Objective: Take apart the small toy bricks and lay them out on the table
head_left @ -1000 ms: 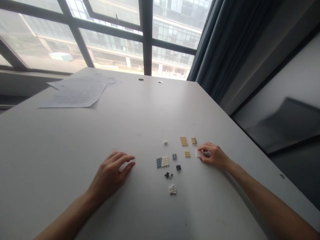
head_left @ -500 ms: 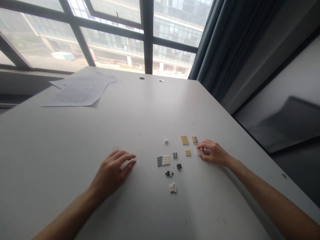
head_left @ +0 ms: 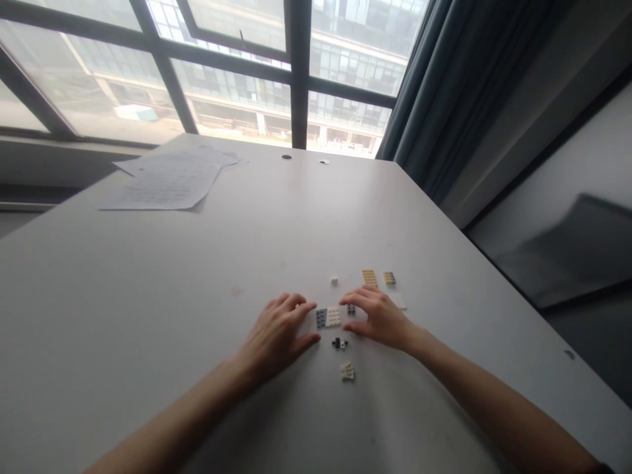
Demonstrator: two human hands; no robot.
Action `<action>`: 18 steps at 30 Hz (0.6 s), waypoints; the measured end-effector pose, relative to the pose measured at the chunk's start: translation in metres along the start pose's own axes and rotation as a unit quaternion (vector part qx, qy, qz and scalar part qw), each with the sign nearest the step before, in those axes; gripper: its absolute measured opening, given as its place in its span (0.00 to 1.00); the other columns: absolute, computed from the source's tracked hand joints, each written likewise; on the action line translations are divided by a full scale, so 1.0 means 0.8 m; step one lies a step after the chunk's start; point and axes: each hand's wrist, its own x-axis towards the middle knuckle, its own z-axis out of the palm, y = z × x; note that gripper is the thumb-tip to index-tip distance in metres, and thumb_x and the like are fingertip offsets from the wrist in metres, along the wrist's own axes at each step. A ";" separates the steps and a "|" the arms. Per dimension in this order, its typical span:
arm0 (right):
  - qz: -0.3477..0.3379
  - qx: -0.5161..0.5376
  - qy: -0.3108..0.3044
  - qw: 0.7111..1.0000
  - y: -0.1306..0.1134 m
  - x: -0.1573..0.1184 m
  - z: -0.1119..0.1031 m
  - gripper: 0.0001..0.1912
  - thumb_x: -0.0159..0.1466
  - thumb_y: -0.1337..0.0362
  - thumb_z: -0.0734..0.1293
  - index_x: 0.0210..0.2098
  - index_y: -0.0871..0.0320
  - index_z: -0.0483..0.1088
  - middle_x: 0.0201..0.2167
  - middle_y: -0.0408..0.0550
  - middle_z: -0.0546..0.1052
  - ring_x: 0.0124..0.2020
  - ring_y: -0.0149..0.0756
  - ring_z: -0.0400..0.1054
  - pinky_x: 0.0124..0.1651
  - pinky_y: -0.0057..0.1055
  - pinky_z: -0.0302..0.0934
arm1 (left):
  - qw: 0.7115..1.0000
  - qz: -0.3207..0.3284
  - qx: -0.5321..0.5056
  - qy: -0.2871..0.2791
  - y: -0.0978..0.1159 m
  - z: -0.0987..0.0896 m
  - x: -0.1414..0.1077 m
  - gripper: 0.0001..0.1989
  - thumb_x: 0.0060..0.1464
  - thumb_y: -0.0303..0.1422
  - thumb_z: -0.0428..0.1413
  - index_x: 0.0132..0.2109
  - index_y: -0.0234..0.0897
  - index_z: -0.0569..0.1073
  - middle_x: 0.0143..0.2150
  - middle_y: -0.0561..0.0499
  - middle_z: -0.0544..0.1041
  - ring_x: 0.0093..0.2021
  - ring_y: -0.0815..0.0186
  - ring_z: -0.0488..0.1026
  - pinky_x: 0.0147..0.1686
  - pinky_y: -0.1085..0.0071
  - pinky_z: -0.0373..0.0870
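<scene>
A flat grey piece [head_left: 320,318] lies beside a white studded piece [head_left: 334,316] on the white table. My left hand [head_left: 284,329] is at the grey piece's left, thumb and fingers apart, holding nothing. On the other side, my right hand [head_left: 378,318] is spread over the small dark grey brick [head_left: 351,309], which shows between its thumb and fingers; nothing is gripped. Below them lie a black and white piece [head_left: 340,343] and some small white pieces [head_left: 347,372]. A small white brick [head_left: 334,280] sits above.
Behind my right hand lie a tan plate [head_left: 369,277], a tan and grey piece [head_left: 390,278] and a flat white piece [head_left: 397,301]. Printed sheets [head_left: 162,181] rest at the table's far left. The table's right edge runs beside a dark curtain [head_left: 419,99].
My left hand has moved right to the grey piece. My right hand has come left from the flat white piece, now covering the smaller tan piece and the black brick. The view has shifted slightly.
</scene>
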 end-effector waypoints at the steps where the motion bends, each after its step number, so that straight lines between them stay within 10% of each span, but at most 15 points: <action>1: 0.002 -0.004 -0.004 1.000 -0.002 0.004 0.005 0.18 0.54 0.65 0.74 0.44 0.56 0.71 0.41 0.48 0.77 0.44 0.41 0.67 0.50 0.39 0.62 | 1.000 -0.003 0.001 0.000 0.003 0.002 0.005 0.19 0.53 0.41 0.57 0.51 0.41 0.70 0.46 0.47 0.72 0.46 0.57 0.67 0.47 0.59 0.65; 18: -0.039 0.017 0.033 0.999 -0.002 0.017 0.036 0.11 0.53 0.71 0.69 0.37 0.58 0.72 0.35 0.48 0.78 0.39 0.39 0.68 0.47 0.33 0.63 | 0.999 0.039 0.013 0.030 -0.002 0.016 0.020 0.10 0.55 0.38 0.57 0.44 0.41 0.74 0.41 0.49 0.73 0.43 0.60 0.67 0.46 0.62 0.65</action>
